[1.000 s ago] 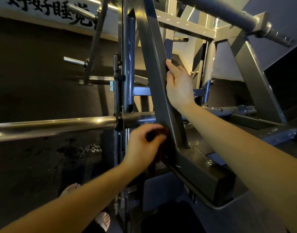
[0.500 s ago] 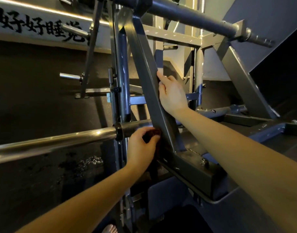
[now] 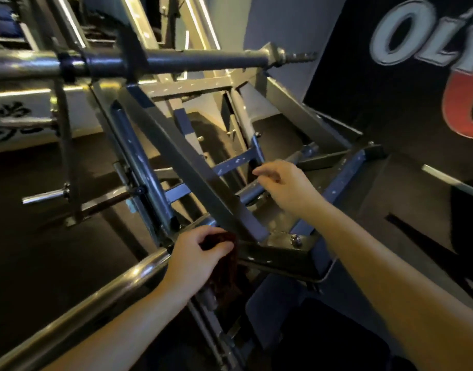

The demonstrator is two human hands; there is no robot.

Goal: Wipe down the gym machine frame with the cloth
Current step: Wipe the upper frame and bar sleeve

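At nine o'clock in my view a pale sign (image 3: 13, 116) with dark characters runs along the wall, blurred. Below it, from seven o'clock up toward the centre, a chrome bar (image 3: 96, 295) slants to the machine, and a short chrome peg (image 3: 42, 196) sticks out at about nine o'clock of the frame. Next comes a blue upright (image 3: 141, 167), leaning back toward eleven o'clock. My left grip (image 3: 198, 261) sits just below the centre, where the chrome bar meets the frame, fingers and thumb curled tight around the cloth (image 3: 226, 271). The cloth is dark red, bunched in that grip, with its loose end hanging toward six o'clock, and it is pressed against the foot of the diagonal beam (image 3: 192, 172). That grey beam climbs from the cloth toward eleven o'clock, up to the dark upper bar (image 3: 198, 60), which crosses the top of the view from nine to one o'clock. At three o'clock of the cloth, touching it, is the dark base block (image 3: 273, 257) that the beam stands on, with a bolt (image 3: 294, 240) on its top face. My right grip (image 3: 286, 183) hangs at one o'clock of the bolt, just beside the beam on its three-o'clock side, fingers loosely bent and apart, holding nothing; I cannot tell whether the fingertips touch the blue crossbar (image 3: 235, 163) behind them. At two o'clock the dark wall carries large white and red lettering (image 3: 423, 41), cut off by the edge.
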